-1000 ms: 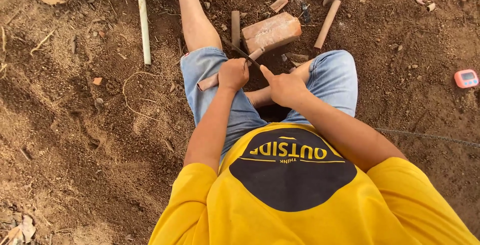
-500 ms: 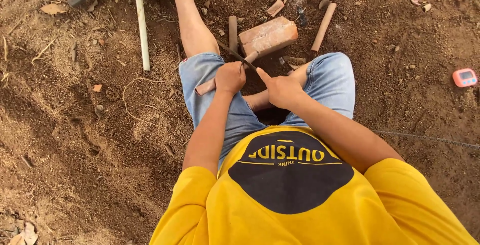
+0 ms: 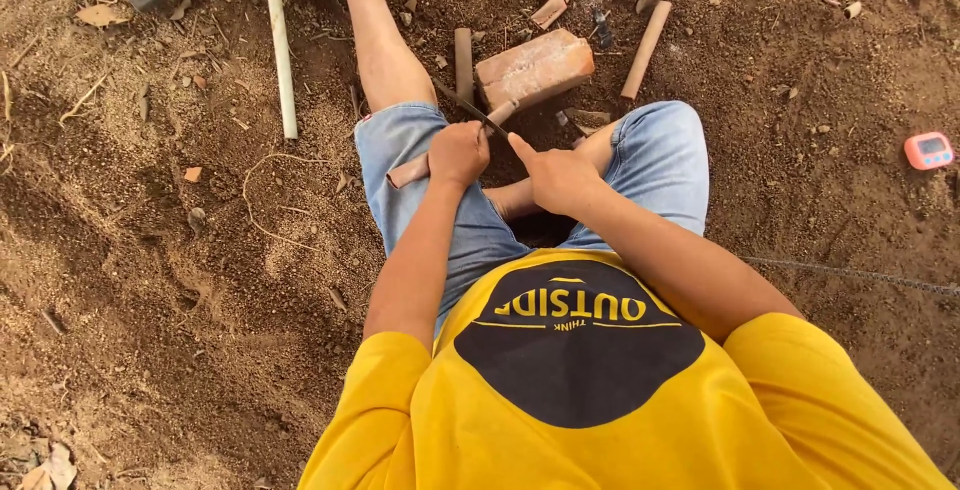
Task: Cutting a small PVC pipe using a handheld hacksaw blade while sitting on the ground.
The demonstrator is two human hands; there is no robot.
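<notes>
Seated person whittling a stick against a brick.
Left hand (image 3: 458, 153) fingers clamp the stick (image 3: 440, 150), its tip at the brick (image 3: 534, 68); right hand (image 3: 560, 176) fingers grip a blade (image 3: 465, 105). Stick likely light, stiff; hold mid-shaft.

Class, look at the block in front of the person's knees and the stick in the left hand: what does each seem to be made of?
The block looks like fired clay brick: reddish-orange, matte, rough, with chipped edges. The stick in the left hand looks like wood or bamboo: tan, round, dull, unpainted; which of the two is hard to tell.
</notes>
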